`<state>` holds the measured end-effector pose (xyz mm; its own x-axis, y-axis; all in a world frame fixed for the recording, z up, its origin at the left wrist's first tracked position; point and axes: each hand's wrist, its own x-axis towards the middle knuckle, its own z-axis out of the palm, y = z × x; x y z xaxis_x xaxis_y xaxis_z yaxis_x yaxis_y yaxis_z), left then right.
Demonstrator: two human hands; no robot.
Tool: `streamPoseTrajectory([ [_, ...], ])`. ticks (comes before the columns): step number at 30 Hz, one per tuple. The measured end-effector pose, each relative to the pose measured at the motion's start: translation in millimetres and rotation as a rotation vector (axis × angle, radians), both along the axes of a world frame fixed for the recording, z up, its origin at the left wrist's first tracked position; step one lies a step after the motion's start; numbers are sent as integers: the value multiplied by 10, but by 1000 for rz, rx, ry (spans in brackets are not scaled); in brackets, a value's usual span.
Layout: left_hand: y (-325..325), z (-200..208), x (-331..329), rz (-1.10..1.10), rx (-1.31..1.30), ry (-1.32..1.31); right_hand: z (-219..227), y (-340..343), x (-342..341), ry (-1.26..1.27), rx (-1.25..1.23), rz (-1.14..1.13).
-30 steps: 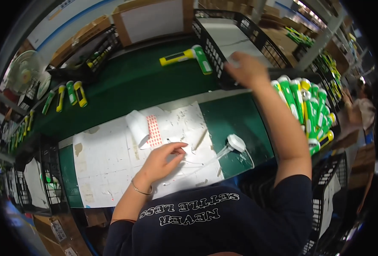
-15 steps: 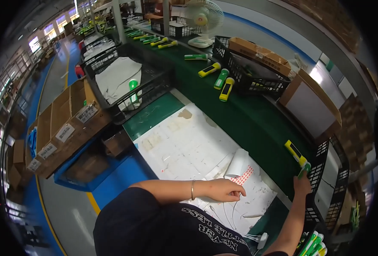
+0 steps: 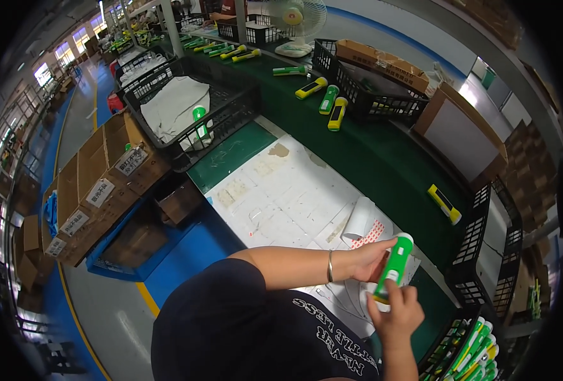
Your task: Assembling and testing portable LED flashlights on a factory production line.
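Note:
A green and white flashlight (image 3: 399,253) is held tilted over the near right of the work surface. My left hand (image 3: 365,260) grips its upper side, with the fingers partly behind it. At the lower end, my right hand (image 3: 398,314) has its thumb and fingers closed on the flashlight. Beneath my hands lies a white sheet (image 3: 281,197) with stains on it. Beside my left hand is a curled white roll with a strip of red-marked stickers (image 3: 373,232). A yellow flashlight (image 3: 444,204) lies on the green belt beyond my hands.
Several green and yellow flashlights (image 3: 329,100) lie along the green conveyor belt (image 3: 383,152). Black crates (image 3: 234,108) stand at the far left and on the right. Flashlights (image 3: 475,346) fill a crate at the near right. Cardboard boxes (image 3: 84,159) stand left; a fan (image 3: 292,16) is at the back.
My right hand has brought the green flashlight from the belt's right side toward my body. My left hand has moved right and taken hold of it too. The view has shifted slightly.

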<state>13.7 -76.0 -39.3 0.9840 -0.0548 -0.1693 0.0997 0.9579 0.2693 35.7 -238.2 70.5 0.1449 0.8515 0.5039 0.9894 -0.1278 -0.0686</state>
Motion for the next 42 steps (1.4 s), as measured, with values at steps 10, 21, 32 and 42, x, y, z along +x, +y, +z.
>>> streamPoseTrajectory([
  [10, -194, 142, -476, 41, -16, 158, -449, -239, -127, 711, 195, 103],
  [21, -68, 52, -525, 93, 280, 229, -496, -378, 58, 680, 234, -162],
  [32, -128, 157, -475, 78, 352, 213, -478, -443, 46, 720, 157, -210],
  [42, -132, 132, -472, 74, 392, 236, -613, -354, 34, 626, 139, -156],
])
